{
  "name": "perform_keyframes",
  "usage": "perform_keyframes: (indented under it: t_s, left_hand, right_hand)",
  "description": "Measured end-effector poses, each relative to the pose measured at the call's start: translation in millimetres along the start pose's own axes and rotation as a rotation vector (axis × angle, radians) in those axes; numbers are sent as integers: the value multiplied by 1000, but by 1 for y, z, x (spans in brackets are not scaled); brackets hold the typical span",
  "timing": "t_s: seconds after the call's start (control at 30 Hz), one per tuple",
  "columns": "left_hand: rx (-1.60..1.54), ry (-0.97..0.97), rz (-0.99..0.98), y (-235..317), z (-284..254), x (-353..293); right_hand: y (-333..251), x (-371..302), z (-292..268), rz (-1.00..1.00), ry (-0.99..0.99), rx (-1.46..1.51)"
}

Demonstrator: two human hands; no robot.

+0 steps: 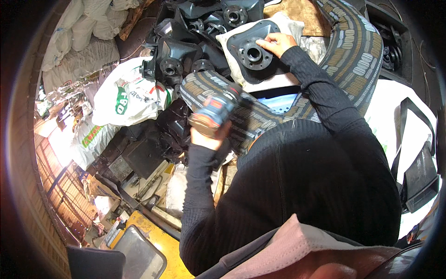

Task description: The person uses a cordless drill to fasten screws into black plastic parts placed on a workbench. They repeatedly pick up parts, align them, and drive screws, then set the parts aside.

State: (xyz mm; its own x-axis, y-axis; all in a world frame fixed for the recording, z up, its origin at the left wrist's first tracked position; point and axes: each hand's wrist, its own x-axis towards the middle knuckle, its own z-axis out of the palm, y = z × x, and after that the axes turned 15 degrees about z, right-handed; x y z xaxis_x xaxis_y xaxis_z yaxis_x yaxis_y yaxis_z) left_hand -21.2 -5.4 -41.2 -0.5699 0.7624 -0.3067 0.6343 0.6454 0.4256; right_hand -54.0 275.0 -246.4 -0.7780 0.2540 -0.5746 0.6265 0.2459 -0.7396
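My left hand is wrapped round a blue and black cordless drill, which is smeared by motion. It points up and to the right, apart from the part ahead of it. A black square-based part with a round flanged hub lies on a white padded sack, hub facing up. My right hand reaches to the upper right of that hub. Its thumb and fingers are pinched together at the flange's rim; whatever is between the fingertips is too small to make out.
A patterned ring-shaped cushion curves around the work spot. Similar black parts are heaped at the far left, beside a white plastic bag. A dark crate stands at the far right. A yellow machine sits at the near left.
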Motion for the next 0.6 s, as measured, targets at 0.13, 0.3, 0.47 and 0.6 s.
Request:
perform_keyframes:
  t_s: [0.13, 0.3, 0.47, 0.6]
  left_hand:
    - [80, 327, 293, -17, -41, 43]
    - [-585, 282, -343, -14, -43, 64]
    - [-607, 259, -337, -10, -43, 81]
    - [-636, 249, -403, -8, -41, 81]
  right_hand:
    - [-4, 0, 3, -15, -6, 24]
    - [-9, -2, 2, 11, -19, -2]
    - [-7, 0, 0, 12, -4, -52]
    - [-7, 0, 1, 0, -5, -30]
